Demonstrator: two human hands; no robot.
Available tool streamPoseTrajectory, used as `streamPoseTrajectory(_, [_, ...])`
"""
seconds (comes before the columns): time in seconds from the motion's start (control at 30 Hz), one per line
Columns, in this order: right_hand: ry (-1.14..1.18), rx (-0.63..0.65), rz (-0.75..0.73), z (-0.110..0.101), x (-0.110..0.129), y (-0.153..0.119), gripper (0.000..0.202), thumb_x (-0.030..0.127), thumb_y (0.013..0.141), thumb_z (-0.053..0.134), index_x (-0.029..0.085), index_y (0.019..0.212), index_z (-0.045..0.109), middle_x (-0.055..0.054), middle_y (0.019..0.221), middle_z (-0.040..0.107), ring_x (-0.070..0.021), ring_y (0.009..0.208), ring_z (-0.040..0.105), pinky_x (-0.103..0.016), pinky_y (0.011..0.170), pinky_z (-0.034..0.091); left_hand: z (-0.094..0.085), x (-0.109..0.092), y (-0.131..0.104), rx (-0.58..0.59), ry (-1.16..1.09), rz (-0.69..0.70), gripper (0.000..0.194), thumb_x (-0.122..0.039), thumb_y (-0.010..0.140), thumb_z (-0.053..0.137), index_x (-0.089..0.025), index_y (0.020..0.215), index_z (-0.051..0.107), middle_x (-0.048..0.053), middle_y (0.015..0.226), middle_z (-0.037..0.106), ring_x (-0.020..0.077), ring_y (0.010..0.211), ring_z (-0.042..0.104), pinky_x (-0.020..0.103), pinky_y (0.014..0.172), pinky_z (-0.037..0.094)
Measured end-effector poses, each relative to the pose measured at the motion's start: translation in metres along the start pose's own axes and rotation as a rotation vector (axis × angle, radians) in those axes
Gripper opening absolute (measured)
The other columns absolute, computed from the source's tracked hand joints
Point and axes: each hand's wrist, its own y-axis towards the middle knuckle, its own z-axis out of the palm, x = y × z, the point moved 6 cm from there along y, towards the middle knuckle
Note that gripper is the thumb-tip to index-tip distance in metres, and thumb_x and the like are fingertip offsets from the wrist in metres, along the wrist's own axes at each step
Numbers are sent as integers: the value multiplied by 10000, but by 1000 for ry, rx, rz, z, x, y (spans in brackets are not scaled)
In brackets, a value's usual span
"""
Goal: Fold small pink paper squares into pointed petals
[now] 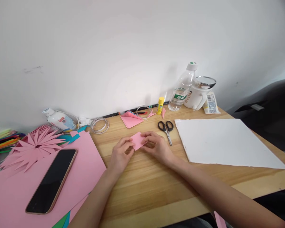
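A small pink paper square [137,140] is held between both hands above the wooden table [142,183]. My left hand [121,152] pinches its left edge with thumb and fingers. On the opposite side, my right hand [158,146] grips the right edge, its fingers covering part of the paper. Black-handled scissors [167,129] lie just beyond my right hand, points toward me. A stack of folded pink paper [131,119] rests behind the square. Near the wall, a yellow glue stick [160,106] stands upright between two small folded pink pieces [163,113].
A white board [225,142] lies at right. Behind it stand a water bottle [181,90], a mug [197,96] and a packet [211,104]. At left, large pink sheets [85,161] carry a phone [52,180] and a paper star [36,146]. Tape rolls [99,125] sit behind.
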Motion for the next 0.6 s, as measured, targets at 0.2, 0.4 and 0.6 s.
streamPoseTrajectory(0.2, [37, 29, 47, 4, -5, 0, 50, 211, 712, 648, 163, 707, 638, -105, 1019, 570, -189, 938, 577, -303, 760, 503, 1, 2, 1, 31, -14, -67, 102, -166, 754, 548, -198, 755, 645, 56, 917, 627, 163, 853, 608, 297, 765, 487])
streamPoseTrajectory(0.4, [18, 20, 28, 4, -3, 1, 100, 242, 768, 585, 165, 725, 631, -94, 932, 619, -163, 797, 599, -273, 673, 487, 3, 6, 1, 52, -50, -179, 115, -260, 774, 562, -206, 746, 660, 30, 781, 668, 142, 686, 600, 251, 637, 470])
streamPoseTrajectory(0.6, [29, 42, 110, 6, -7, 1, 100, 177, 776, 516, 154, 761, 612, -44, 762, 648, -145, 685, 596, -266, 657, 473, 5, 21, -3, 40, -140, -456, 122, -295, 730, 598, -196, 744, 668, 3, 710, 686, 117, 546, 552, 218, 531, 419])
